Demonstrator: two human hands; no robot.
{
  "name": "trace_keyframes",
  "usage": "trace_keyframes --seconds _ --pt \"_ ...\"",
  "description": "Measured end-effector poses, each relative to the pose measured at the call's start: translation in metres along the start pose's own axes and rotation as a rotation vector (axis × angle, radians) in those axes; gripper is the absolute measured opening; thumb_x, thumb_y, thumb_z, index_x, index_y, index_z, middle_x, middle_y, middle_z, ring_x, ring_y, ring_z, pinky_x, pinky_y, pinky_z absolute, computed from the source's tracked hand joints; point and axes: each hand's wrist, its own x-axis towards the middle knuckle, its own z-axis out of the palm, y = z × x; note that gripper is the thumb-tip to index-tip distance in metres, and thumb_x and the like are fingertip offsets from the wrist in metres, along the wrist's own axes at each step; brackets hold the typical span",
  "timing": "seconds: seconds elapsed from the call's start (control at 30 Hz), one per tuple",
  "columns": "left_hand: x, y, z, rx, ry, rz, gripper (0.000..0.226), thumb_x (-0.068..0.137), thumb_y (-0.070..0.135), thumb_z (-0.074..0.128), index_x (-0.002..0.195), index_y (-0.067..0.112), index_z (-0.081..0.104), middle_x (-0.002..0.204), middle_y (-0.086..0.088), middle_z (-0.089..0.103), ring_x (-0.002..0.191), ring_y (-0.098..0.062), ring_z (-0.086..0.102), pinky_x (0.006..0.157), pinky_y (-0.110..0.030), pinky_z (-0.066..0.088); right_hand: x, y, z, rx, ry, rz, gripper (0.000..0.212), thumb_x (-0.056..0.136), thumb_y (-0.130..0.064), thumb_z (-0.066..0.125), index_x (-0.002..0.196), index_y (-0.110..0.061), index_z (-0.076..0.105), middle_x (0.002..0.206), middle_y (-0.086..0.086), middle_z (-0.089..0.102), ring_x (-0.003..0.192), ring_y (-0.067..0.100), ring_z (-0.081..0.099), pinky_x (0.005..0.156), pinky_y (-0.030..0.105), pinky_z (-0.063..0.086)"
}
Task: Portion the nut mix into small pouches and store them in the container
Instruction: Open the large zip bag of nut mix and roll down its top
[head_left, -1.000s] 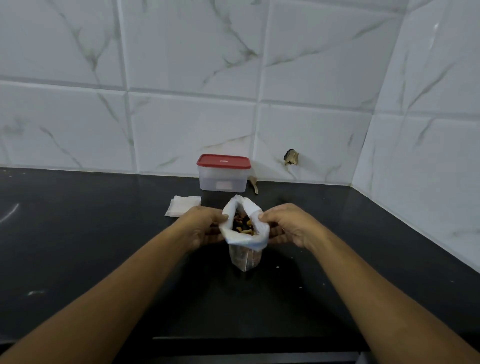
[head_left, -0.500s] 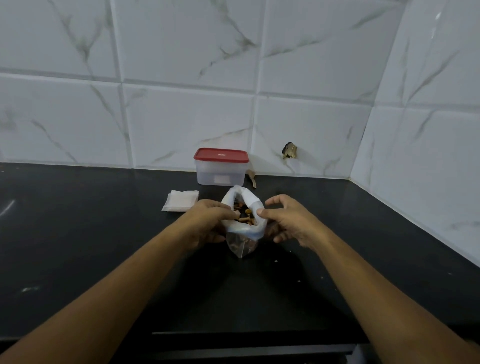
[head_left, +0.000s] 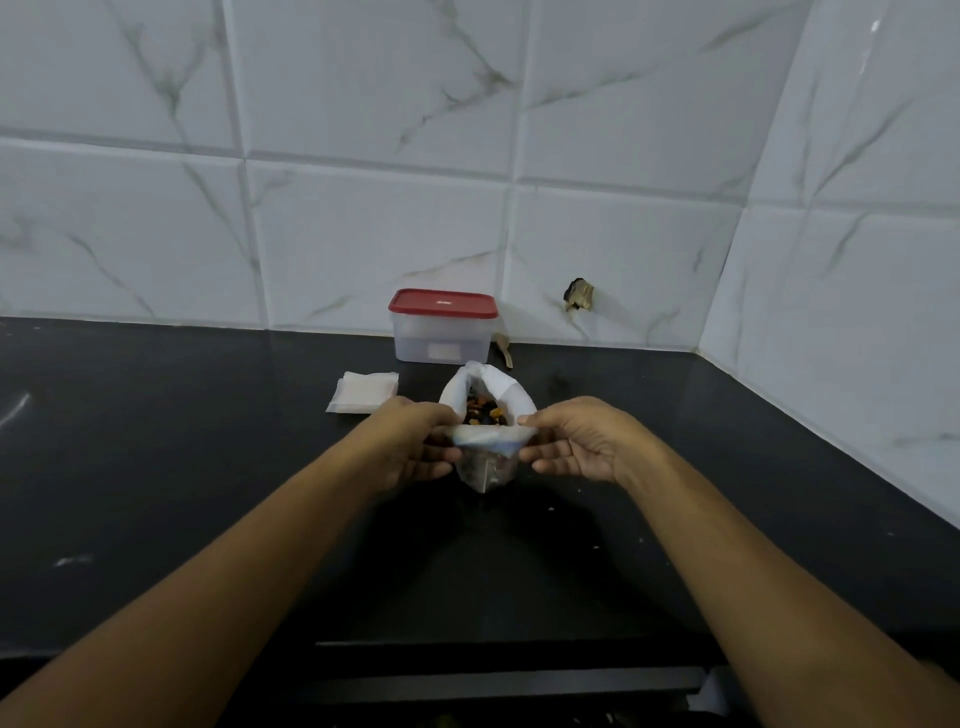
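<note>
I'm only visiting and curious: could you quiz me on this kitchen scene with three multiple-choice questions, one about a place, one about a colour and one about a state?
1. Where does the container stand?
A) by the wall, behind the bag
B) at the counter's front edge
C) in a hand

2. What colour is its lid?
A) blue
B) red
C) green

3. How is the bag?
A) knotted shut
B) lying flat and empty
C) open, held at its rim by both hands

Answers:
1 A: it sits against the wall, beyond the bag.
2 B: the lid is plainly red.
3 C: the left hand and right hand pinch the rim, and nuts show inside.
</note>
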Motion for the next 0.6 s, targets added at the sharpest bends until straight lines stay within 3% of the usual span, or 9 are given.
trace_keyframes --seconds 0.17,0.23,0.37,0.5,0.6 --pt "0.002 -0.002 0.001 -0.147 0.002 -0.035 0.029 0.098 0.012 0.063 0.121 -0.004 0.059 0.083 -0.017 0.074 0.06 -0.019 0.074 0.048 -0.028 0.058 0.0 0.005 0.003 0.197 0.04 -0.014 0.017 0.099 -0.004 0.064 0.109 0.009 0.061 0.084 0.024 0.075 0.06 0.022 0.074 0.051 0.029 0.062" --pt "-0.003 -0.003 0.001 -0.035 -0.006 -0.002 0.028 0.1 0.023 0.063 0.117 0.0 0.062 0.084 -0.015 0.074 0.063 -0.019 0.073 0.05 -0.028 0.058 -0.002 0.007 0.003 0.098 0.055 -0.024 0.02 0.099 -0.011 0.067 0.11 0.006 0.063 0.087 0.022 0.076 0.063 0.023 0.075 0.05 0.029 0.061" --pt "-0.006 -0.003 -0.004 0.191 0.042 0.053 0.036 0.1 0.041 0.061 0.107 0.006 0.065 0.08 -0.01 0.069 0.062 -0.016 0.063 0.05 -0.024 0.051 -0.007 0.006 0.003 -0.065 0.046 -0.033 0.028 0.097 -0.021 0.071 0.109 0.004 0.065 0.074 0.014 0.072 0.056 0.019 0.071 0.048 0.027 0.059" --pt "0.001 -0.002 -0.003 0.092 0.04 0.001 0.024 0.1 0.022 0.061 0.102 -0.002 0.064 0.058 -0.004 0.064 0.045 -0.01 0.057 0.043 -0.021 0.047 -0.007 0.002 0.006 -0.005 0.047 -0.022 0.024 0.098 -0.011 0.069 0.111 0.008 0.064 0.074 0.017 0.074 0.058 0.019 0.072 0.049 0.026 0.06" --pt "0.007 -0.003 -0.002 -0.011 0.064 -0.032 0.021 0.099 0.014 0.058 0.107 -0.005 0.063 0.058 -0.007 0.069 0.047 -0.011 0.064 0.043 -0.022 0.051 -0.007 0.005 0.009 0.074 0.067 -0.02 0.018 0.099 -0.005 0.065 0.11 0.008 0.061 0.079 0.021 0.075 0.06 0.019 0.074 0.05 0.027 0.061"
